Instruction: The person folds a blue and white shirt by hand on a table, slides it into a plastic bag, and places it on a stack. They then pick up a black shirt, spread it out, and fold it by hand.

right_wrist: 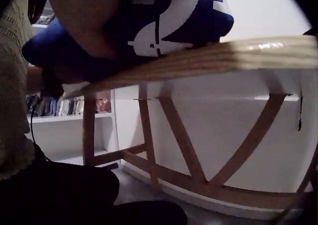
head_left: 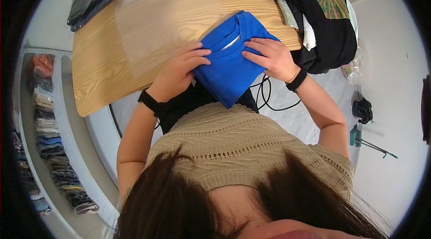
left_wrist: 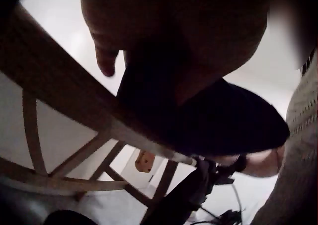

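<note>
A folded blue shirt [head_left: 226,70] lies across the table's near edge in the head view, neckline away from the body and one corner over the lap. My left hand [head_left: 177,68] grips its left side, fingers on top, thumb hidden. On the other side my right hand [head_left: 274,59] holds it beside the collar, fingertips on the cloth. The left wrist view shows the left hand [left_wrist: 174,26] dark against the shirt [left_wrist: 228,120]. White print shows on the shirt's underside [right_wrist: 169,23] in the right wrist view, beside the right hand [right_wrist: 82,16].
Clear plastic bags [head_left: 157,19] lie on the wooden table [head_left: 94,68]. A bagged dark garment [head_left: 93,1] sits at the far left corner, and black clothing [head_left: 332,43] with a strawberry picture at the right. Shelves of folded clothes [head_left: 49,127] stand at the left; a black cable [head_left: 280,109] loops below.
</note>
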`<state>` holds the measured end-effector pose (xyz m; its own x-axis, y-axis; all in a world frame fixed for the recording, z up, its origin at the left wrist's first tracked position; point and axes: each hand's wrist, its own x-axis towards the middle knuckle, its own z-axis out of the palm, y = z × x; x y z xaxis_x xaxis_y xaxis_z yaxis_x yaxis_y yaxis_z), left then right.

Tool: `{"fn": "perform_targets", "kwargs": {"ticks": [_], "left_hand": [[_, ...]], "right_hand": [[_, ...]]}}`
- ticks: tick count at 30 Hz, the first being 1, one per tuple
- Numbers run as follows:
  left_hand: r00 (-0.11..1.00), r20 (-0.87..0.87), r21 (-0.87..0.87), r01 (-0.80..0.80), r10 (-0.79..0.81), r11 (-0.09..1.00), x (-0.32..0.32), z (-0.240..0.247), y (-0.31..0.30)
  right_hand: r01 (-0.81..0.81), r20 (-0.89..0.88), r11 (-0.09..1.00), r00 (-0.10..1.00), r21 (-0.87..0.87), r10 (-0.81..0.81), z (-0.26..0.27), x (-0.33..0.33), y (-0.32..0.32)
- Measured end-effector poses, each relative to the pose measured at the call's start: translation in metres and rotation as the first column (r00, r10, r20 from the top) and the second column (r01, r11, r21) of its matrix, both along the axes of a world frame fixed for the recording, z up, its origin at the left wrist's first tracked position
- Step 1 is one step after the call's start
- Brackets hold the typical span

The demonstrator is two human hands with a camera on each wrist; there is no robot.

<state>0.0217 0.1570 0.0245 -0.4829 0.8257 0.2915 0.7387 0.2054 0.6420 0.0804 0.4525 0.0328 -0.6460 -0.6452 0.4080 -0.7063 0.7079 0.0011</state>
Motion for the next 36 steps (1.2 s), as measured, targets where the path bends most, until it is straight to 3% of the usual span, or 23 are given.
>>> {"fn": "perform_targets", "kwargs": {"ticks": [1, 2, 4, 5, 7, 9, 12, 14, 15, 17, 19, 20, 21, 22, 23, 25, 27, 29, 32, 34, 36], "left_hand": [[0.966, -0.245, -0.077, -0.104, 0.083, 0.992, 0.003, -0.001, -0.003], [0.967, -0.241, -0.076, -0.108, 0.087, 0.991, 0.009, -0.001, -0.004], [0.864, -0.434, -0.009, -0.287, 0.255, 0.958, 0.024, 0.001, -0.004], [0.864, -0.429, -0.006, -0.293, 0.262, 0.956, 0.029, -0.005, -0.005], [0.904, -0.407, 0.084, -0.106, 0.131, 0.991, 0.037, -0.016, -0.006], [0.923, -0.357, 0.143, -0.099, 0.145, 0.985, 0.037, -0.021, -0.006], [0.947, -0.305, 0.028, -0.099, 0.102, 0.995, 0.030, -0.021, -0.011], [0.971, -0.063, 0.119, -0.222, 0.231, 0.968, 0.028, -0.015, -0.011], [0.970, -0.061, 0.120, -0.227, 0.236, 0.966, 0.028, -0.012, -0.011], [0.889, 0.303, 0.047, -0.373, 0.342, 0.927, 0.027, -0.007, -0.011], [0.874, 0.333, 0.069, -0.398, 0.355, 0.915, 0.020, -0.008, -0.011], [0.859, 0.360, 0.086, -0.420, 0.365, 0.904, 0.017, -0.009, -0.012], [0.856, 0.363, 0.089, -0.425, 0.368, 0.901, 0.016, -0.010, -0.014], [0.870, 0.334, 0.083, -0.411, 0.363, 0.908, 0.014, -0.011, -0.016], [0.883, 0.305, 0.077, -0.397, 0.358, 0.914, 0.013, -0.011, -0.018], [0.873, 0.362, 0.060, -0.373, 0.328, 0.926, 0.016, -0.006, -0.022], [0.859, 0.421, 0.040, -0.339, 0.291, 0.940, 0.018, -0.007, -0.025], [0.911, 0.291, 0.074, -0.326, 0.293, 0.942, 0.021, -0.013, -0.026], [0.912, 0.280, 0.086, -0.334, 0.299, 0.939, 0.023, -0.009, -0.026], [0.931, 0.238, 0.137, -0.316, 0.278, 0.939, 0.025, -0.015, -0.028], [0.945, 0.196, 0.185, -0.299, 0.263, 0.936, 0.025, -0.017, -0.031]], "right_hand": [[0.007, -0.005, 0.999, 1.000, -0.036, -0.007, 0.003, 0.001, -0.005], [0.003, -0.001, 0.999, 1.000, -0.034, -0.003, 0.009, 0.003, -0.010], [0.097, 0.141, 0.994, 0.986, -0.043, -0.090, 0.021, 0.008, -0.019], [0.091, 0.145, 0.995, 0.986, -0.039, -0.084, 0.021, 0.009, -0.022], [0.128, 0.214, 0.990, 0.970, -0.061, -0.112, 0.021, 0.011, -0.029], [0.133, 0.263, 0.991, 0.957, -0.026, -0.121, 0.028, 0.013, -0.036], [0.119, 0.382, 0.992, 0.916, 0.033, -0.122, 0.043, 0.004, -0.043], [0.093, 0.501, 0.995, 0.859, 0.042, -0.102, 0.047, -0.009, -0.044], [0.088, 0.502, 0.995, 0.859, 0.044, -0.098, 0.048, -0.020, -0.043], [-0.139, 0.311, 0.989, 0.943, 0.044, 0.119, 0.054, -0.042, -0.043], [-0.198, 0.347, 0.977, 0.924, 0.074, 0.161, 0.059, -0.060, -0.043], [-0.168, 0.605, 0.985, 0.780, -0.044, 0.160, 0.054, -0.068, -0.042], [-0.102, 0.805, 0.984, 0.565, -0.147, 0.178, 0.051, -0.073, -0.043], [-0.087, 0.811, 0.981, 0.552, -0.175, 0.193, 0.048, -0.075, -0.046], [-0.093, 0.812, 0.981, 0.551, -0.171, 0.194, 0.050, -0.076, -0.046], [-0.066, 0.813, 0.995, 0.581, 0.080, -0.027, 0.062, -0.072, -0.053], [-0.108, 0.794, 0.992, 0.607, 0.065, 0.014, 0.056, -0.073, -0.053], [-0.143, 0.773, 0.988, 0.632, 0.050, 0.052, 0.051, -0.074, -0.052], [-0.129, 0.774, 0.988, 0.632, 0.079, 0.020, 0.050, -0.072, -0.053], [-0.181, 0.667, 0.967, 0.745, 0.182, 0.014, 0.052, -0.068, -0.055], [-0.140, 0.601, 0.982, 0.798, 0.125, 0.037, 0.049, -0.053, -0.058]]}}
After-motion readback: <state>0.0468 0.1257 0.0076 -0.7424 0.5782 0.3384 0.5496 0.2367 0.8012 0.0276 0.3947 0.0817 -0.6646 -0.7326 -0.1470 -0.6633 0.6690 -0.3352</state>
